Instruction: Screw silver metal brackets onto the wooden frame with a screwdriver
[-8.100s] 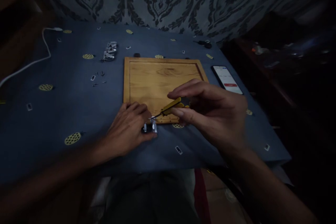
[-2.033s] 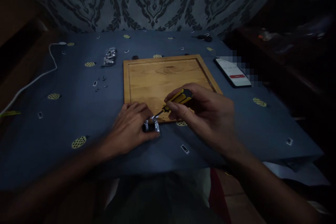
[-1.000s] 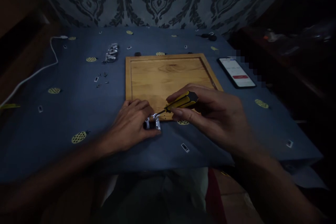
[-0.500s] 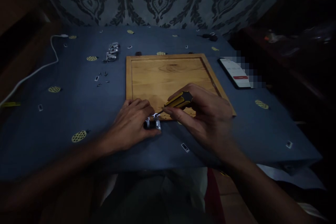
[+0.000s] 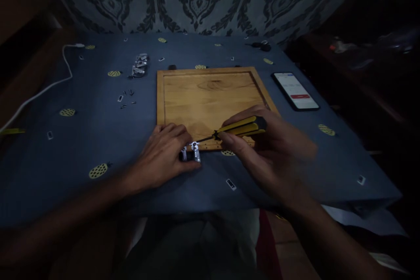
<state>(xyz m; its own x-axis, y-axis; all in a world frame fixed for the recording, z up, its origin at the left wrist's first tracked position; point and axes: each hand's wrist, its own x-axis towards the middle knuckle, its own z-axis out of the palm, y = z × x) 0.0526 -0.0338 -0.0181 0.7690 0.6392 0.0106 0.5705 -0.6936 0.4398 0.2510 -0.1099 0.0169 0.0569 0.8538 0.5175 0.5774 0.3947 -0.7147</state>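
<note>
A wooden board (image 5: 210, 96) with a grooved border lies flat on the blue tablecloth. At its near edge my left hand (image 5: 166, 153) is closed around a small shiny metal fitting (image 5: 196, 152), pressing it against the wood; its exact kind is unclear in the dim light. My right hand (image 5: 262, 148) grips a yellow-and-black screwdriver (image 5: 241, 127) by the handle. The thin shaft points left, its tip close to the top of the fitting; whether they touch, I cannot tell.
Several small screws (image 5: 131, 92) lie left of the board, with more shiny metal pieces (image 5: 140, 65) behind them. A phone (image 5: 295, 91) with a lit screen rests at the right. A white cable (image 5: 70, 68) runs along the left, and a dark object (image 5: 262, 45) sits at the back.
My right hand has moved right with the screwdriver, which now leans lower and shows more of its shaft. My left hand and the fitting have stayed in place.
</note>
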